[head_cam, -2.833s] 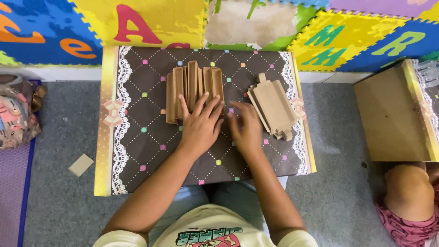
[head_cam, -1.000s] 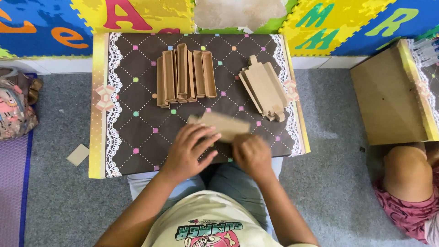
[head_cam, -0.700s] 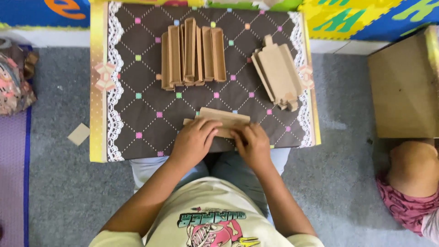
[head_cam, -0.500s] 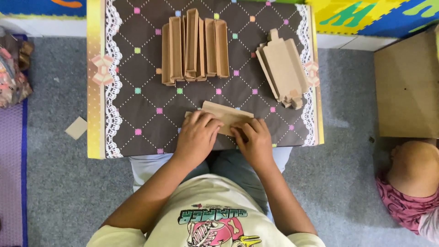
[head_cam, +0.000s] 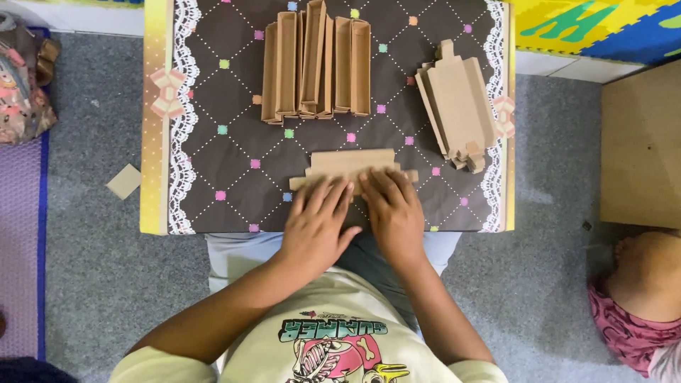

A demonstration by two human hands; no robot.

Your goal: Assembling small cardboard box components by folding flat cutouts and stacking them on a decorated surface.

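Head view, looking straight down. Landmark: the flat cardboard piece [head_cam: 351, 167] lying near the front edge of the worktop [head_cam: 234, 152], which has a dark dotted cover with lace trim.

Left hand [head_cam: 317, 223] lies palm down on the near left part of the cardboard piece, fingers [head_cam: 328, 195] spread flat and pressing on it, not curled around anything. Right hand [head_cam: 394, 213] lies beside it on the near right part, fingers also flat on top. The two hands are almost touching.

The piece's long axis runs left to right across the body. Most of it lies on the far side of the fingertips, with tabs sticking out past both hands. Both hands are equally close, each covering its own half.

Beyond the piece: a row of folded cardboard pieces [head_cam: 316, 64] standing on edge, long axis pointing away from the person. Beyond and to the right: a stack of flat cardboard blanks [head_cam: 460, 106], slightly angled.

Left of the piece, off the worktop, a small cardboard scrap [head_cam: 125, 181] lies on the grey floor [head_cam: 92, 269]. Far right: a cardboard box [head_cam: 642, 142] and part of another person [head_cam: 638, 284].
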